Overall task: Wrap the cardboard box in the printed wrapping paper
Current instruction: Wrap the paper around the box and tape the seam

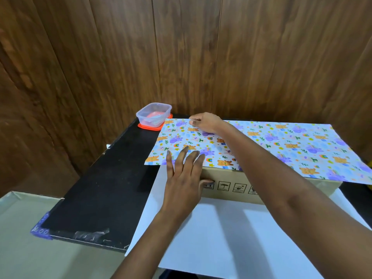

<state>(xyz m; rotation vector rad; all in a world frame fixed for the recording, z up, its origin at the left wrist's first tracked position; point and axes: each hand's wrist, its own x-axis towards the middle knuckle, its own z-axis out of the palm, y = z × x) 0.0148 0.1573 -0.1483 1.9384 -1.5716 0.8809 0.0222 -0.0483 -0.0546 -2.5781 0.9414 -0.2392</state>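
Near left: cardboard tray, cut off by the frame edge. Beside it, black table with blue tape at its near corner, marks on the tape too small to read. Far left: clear plastic tub on an orange lid, contents blurred. Centre: left hand, fingers straight and spread, tips resting on the near left edge of the wrapping paper, thumb touching the front of the cardboard box. Farther back: right hand, fingers curled, pinching the paper's far edge. Paper spread flat over the box top, hiding it, right corner cut off. Box standing on a white sheet. Front face printed with handling symbols (umbrella, house), partly hidden by the right forearm, captions unreadable.
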